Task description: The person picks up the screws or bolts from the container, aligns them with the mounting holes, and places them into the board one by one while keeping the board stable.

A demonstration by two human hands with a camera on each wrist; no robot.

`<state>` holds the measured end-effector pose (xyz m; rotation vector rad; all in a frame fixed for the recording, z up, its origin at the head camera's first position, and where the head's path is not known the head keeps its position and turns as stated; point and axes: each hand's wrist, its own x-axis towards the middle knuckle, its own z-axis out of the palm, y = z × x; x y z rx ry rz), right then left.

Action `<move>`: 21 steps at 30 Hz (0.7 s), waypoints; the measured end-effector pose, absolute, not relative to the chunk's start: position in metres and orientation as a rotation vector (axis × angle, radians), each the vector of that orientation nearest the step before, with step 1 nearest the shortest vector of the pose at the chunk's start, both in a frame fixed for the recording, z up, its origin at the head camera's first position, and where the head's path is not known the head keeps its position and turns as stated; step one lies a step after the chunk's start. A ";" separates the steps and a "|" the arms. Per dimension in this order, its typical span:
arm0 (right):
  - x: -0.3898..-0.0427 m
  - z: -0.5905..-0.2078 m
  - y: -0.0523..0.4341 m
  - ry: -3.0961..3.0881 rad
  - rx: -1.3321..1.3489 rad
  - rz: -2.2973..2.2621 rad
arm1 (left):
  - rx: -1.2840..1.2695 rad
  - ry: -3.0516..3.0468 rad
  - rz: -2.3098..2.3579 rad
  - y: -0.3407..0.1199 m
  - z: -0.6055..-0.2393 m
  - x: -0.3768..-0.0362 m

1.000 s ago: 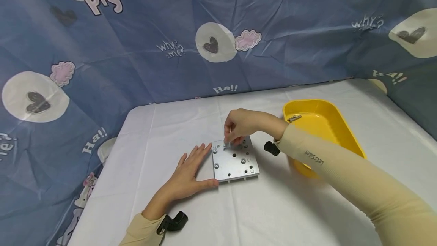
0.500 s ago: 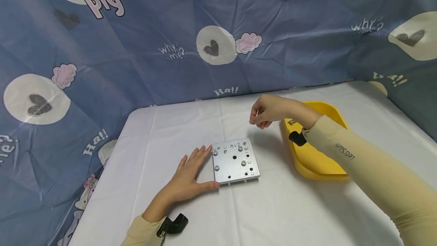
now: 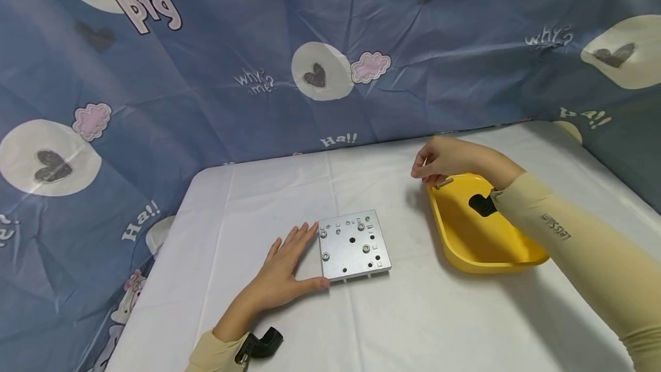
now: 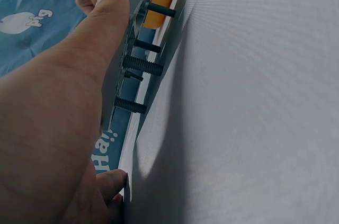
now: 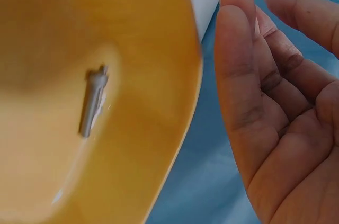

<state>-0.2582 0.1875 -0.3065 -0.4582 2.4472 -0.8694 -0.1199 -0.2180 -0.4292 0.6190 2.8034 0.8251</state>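
A silver metal plate (image 3: 342, 252) lies on the white cloth, with holes and several socket-head screws (image 3: 366, 248) in its top. Seen from the left wrist, threaded screw shanks (image 4: 143, 65) stick out of its underside. My left hand (image 3: 281, 274) rests flat at the plate's left side, fingertips at its back left corner and thumb at the front left one. My right hand (image 3: 451, 159) hangs over the back left corner of a yellow bin (image 3: 490, 267), fingers loosely bent and holding nothing. Inside that corner lies a slim metal screw or pin (image 5: 93, 105).
The bin stands to the right of the plate, partly covered by the right forearm sleeve (image 3: 573, 245). A white cloth (image 3: 258, 200) covers the table. Behind it hangs a blue printed curtain (image 3: 217, 113).
My right hand has lifted off the back of the plate and moved right to the bin's corner, leaving a socket-head screw in view on the plate. My left hand stays in place.
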 end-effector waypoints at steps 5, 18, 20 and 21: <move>-0.260 -0.312 0.203 2.419 -0.408 -0.916 | 0.617 2.808 0.816 -0.218 -0.430 -0.121; -0.268 -0.327 0.225 2.434 -0.320 -0.887 | 0.619 2.809 0.833 -0.219 -0.429 -0.121; -0.268 -0.330 0.225 2.461 -0.310 -0.850 | 0.618 2.807 0.832 -0.219 -0.430 -0.121; -0.268 -0.333 0.225 2.482 -0.310 -0.822 | 0.617 2.807 0.832 -0.219 -0.430 -0.121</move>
